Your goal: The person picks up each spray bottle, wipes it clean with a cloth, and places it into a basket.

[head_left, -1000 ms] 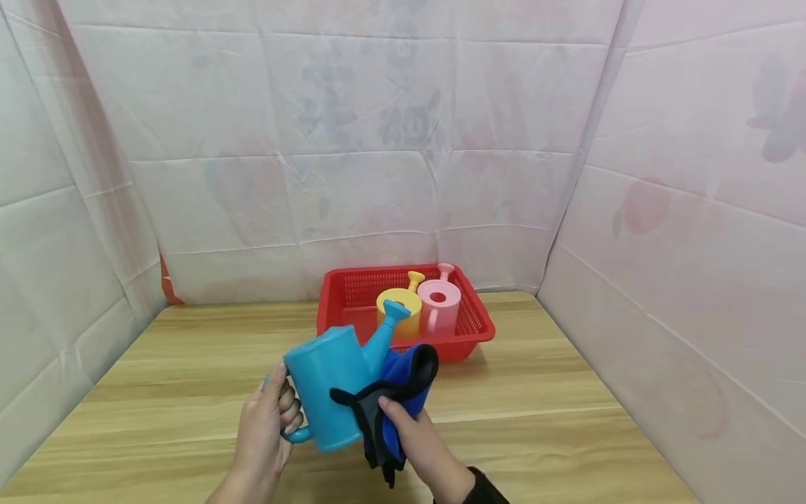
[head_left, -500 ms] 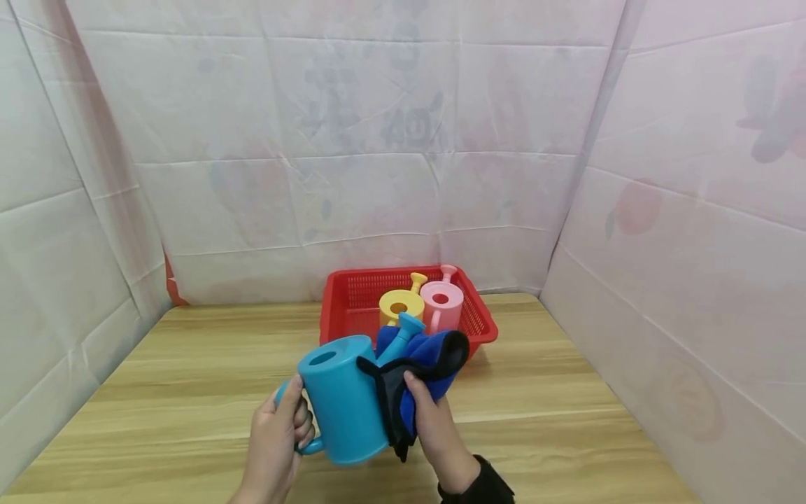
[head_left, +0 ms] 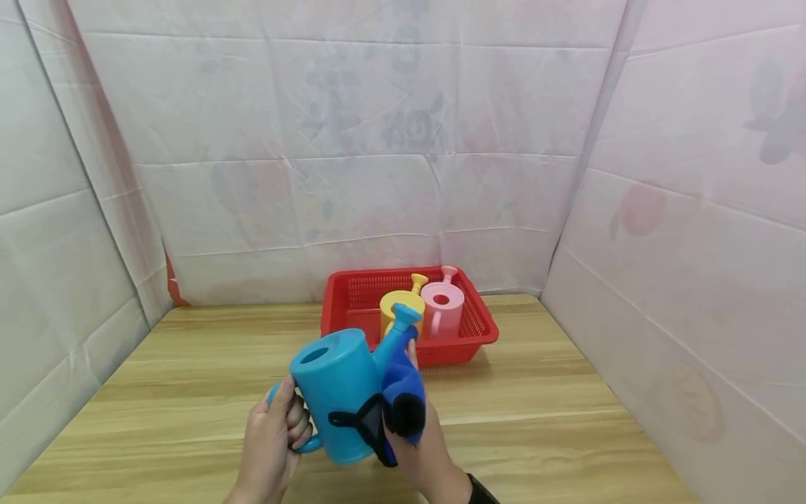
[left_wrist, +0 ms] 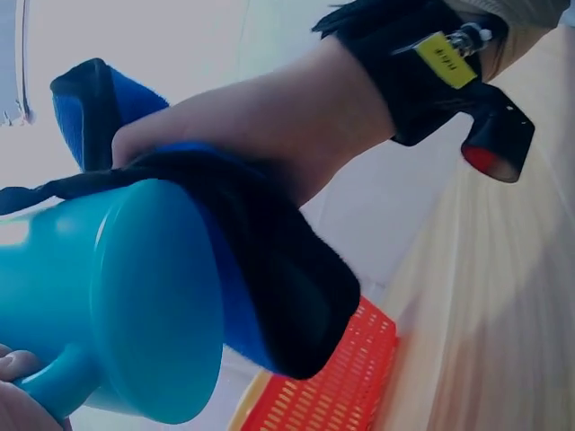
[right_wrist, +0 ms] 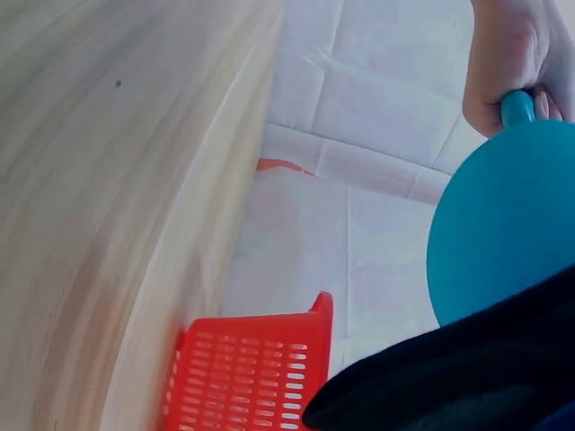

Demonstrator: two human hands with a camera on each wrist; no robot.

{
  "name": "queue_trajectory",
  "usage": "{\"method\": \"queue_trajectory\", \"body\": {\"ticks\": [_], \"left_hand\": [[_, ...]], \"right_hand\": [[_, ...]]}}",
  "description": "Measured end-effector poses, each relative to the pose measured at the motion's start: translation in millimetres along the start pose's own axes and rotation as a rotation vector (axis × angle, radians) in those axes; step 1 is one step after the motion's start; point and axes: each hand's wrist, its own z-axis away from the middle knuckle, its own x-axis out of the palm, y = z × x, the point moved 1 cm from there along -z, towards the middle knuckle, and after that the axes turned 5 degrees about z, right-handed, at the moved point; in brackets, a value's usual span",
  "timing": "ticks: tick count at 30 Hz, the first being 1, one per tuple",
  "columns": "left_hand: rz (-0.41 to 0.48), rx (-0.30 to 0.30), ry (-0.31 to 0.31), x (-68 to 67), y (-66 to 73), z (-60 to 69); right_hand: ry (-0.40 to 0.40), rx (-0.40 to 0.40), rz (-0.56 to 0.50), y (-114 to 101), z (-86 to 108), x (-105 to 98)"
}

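Note:
My left hand (head_left: 271,434) grips the handle of a turquoise toy watering can (head_left: 336,392). The can is off the table and tilted, its spout pointing up and to the right. A bunched blue cloth (head_left: 403,381) with black edging lies against the can's right side, below the spout. Behind that cloth my right hand (head_left: 428,451) holds it, and the cloth hides part of the fingers. From the left wrist, the cloth (left_wrist: 287,296) drapes beside the can's round base (left_wrist: 157,301). The right wrist view has the base (right_wrist: 503,220) too, with the left hand (right_wrist: 512,58) at the handle.
Behind the hands, a red perforated basket (head_left: 481,330) stands on the wooden table (head_left: 554,406) near the back wall. Inside are a yellow watering can (head_left: 392,302) and a pink watering can (head_left: 448,320), side by side in its right half. Fabric walls (head_left: 352,196) enclose the table.
The right hand moved up along the spout with the cloth, then turned and came back down and left against the can. The watering can shifted right and then slightly left, staying in the left hand.

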Motion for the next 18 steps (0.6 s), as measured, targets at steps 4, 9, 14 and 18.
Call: {"method": "queue_trajectory", "body": {"ticks": [4, 9, 14, 18], "left_hand": [[0.044, 0.018, -0.039, -5.4, 4.1, -4.7], [0.106, 0.043, -0.082, -12.0, 7.8, -8.5], [0.141, 0.047, -0.147, -12.3, 9.2, -8.8], [0.146, 0.05, -0.191, -10.2, 8.5, -7.7]], "right_hand": [[0.056, -0.205, 0.218, -3.3, 5.7, 5.9], [0.098, -0.413, 0.336, -4.5, 16.4, 8.7], [0.079, -0.425, 0.367, -4.2, 14.5, 4.0], [0.033, -0.36, 0.37, -5.1, 2.2, -3.7]]}}
